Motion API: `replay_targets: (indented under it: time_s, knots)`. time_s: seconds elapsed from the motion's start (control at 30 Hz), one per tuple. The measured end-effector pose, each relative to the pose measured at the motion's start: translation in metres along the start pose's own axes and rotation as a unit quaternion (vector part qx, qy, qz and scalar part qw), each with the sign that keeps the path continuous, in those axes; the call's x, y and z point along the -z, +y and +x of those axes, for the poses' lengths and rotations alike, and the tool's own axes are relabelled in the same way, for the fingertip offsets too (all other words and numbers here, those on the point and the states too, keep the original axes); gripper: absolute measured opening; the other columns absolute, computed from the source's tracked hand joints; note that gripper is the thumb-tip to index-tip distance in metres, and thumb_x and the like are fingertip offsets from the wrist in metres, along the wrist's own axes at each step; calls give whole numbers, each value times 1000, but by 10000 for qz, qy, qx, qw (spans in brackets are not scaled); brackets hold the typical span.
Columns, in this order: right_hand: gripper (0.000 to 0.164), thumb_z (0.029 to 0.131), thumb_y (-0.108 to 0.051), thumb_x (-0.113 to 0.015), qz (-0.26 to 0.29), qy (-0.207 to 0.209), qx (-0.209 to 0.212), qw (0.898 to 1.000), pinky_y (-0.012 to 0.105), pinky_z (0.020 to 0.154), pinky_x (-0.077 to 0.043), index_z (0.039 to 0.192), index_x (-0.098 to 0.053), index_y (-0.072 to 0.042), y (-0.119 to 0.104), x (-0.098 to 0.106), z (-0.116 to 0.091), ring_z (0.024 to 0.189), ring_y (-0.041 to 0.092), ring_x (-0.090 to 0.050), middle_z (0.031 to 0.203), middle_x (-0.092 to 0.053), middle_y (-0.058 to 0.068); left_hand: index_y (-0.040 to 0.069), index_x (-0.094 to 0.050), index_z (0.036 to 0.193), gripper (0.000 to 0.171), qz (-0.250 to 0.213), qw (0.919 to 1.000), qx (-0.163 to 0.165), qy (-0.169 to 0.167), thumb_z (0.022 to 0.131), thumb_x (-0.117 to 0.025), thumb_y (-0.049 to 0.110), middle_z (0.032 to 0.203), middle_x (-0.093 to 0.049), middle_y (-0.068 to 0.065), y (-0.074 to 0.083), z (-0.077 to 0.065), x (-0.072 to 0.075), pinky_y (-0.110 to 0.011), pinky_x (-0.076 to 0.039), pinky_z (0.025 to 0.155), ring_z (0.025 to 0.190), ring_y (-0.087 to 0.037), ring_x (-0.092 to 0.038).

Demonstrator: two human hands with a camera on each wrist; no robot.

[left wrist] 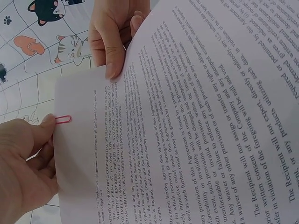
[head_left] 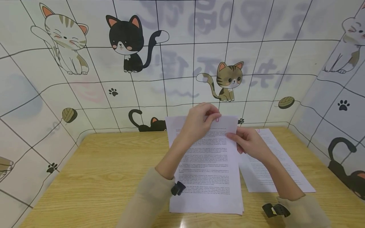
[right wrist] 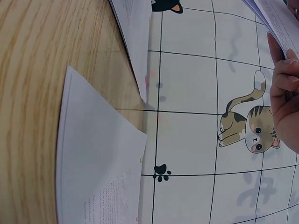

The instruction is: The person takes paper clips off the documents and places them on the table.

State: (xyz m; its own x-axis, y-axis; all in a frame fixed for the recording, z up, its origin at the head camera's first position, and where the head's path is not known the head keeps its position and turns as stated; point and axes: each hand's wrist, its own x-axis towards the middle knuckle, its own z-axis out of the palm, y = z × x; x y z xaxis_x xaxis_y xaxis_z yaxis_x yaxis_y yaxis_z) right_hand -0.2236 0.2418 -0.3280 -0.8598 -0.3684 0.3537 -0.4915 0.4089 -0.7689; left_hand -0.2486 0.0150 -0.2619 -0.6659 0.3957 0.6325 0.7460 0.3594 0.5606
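Note:
A printed paper stack point(head_left: 205, 177) is held up at its top end, and a pink paper clip point(left wrist: 64, 119) sits over its top edge. My left hand point(head_left: 198, 123) pinches the outer end of the clip between thumb and fingers. On the right edge of the same sheets, my right hand point(head_left: 252, 142) grips with its thumb in front and its fingers behind. In the left wrist view the sheets bow toward the camera. The right wrist view shows the right hand's curled fingers point(right wrist: 286, 88) at the held sheets.
Another printed stack point(head_left: 276, 171) with a pink clip point(head_left: 258, 130) lies to the right on the wooden table point(head_left: 114, 177). More sheets point(right wrist: 133, 39) lie on the table below the raised ones. A wall covering with cartoon cats point(head_left: 125, 41) stands behind and at both sides.

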Motion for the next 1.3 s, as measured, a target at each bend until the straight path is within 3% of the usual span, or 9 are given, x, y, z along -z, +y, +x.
replay_targets:
  time_s: [0.33,0.53,0.63,0.87,1.03,1.3]
  knots:
    - [23,103,-10,-58,5,88,-47,10000,28,38,-33,124,-64,0,-1,-1,0,45,17,-45,72,-64,7,3,-70,95,5,-131,9996,-7,241,97,-67,6,91,-67,-4,1,-1,-2,-16,-47,71,80,-13,-57]
    - [24,103,-9,-58,4,67,-20,10000,28,38,-34,126,-64,-1,3,-1,1,44,25,-47,76,-66,8,1,-70,95,6,-428,9941,-168,982,95,-70,6,89,-70,-7,1,2,5,-18,-50,72,78,-13,-62]
    - [25,103,-9,-59,18,97,-50,9999,27,39,-35,126,-64,-2,5,0,1,44,25,-47,79,-67,9,1,-71,95,6,-559,9913,-188,1179,94,-71,7,88,-70,-6,3,2,11,-22,-50,71,77,-13,-61]
    - [28,103,-10,-59,106,89,-113,9998,27,40,-35,129,-63,-1,6,0,0,45,22,-47,85,-69,12,1,-72,97,8,-787,9911,-65,1074,95,-71,9,88,-71,-5,4,-2,16,-21,-50,72,77,-13,-62]
    - [28,103,-10,-59,95,89,-165,9998,27,39,-34,130,-63,-2,5,0,0,45,24,-47,86,-69,12,4,-73,98,8,-843,9895,36,1174,94,-73,11,86,-72,-2,3,-6,17,-22,-50,72,75,-10,-63]
    - [28,102,-10,-60,70,95,-150,9998,27,39,-34,129,-63,-2,5,0,0,45,26,-47,87,-70,12,4,-73,98,10,-998,9884,150,1135,95,-73,13,86,-73,-2,3,-19,26,-31,-52,73,78,-22,-67]
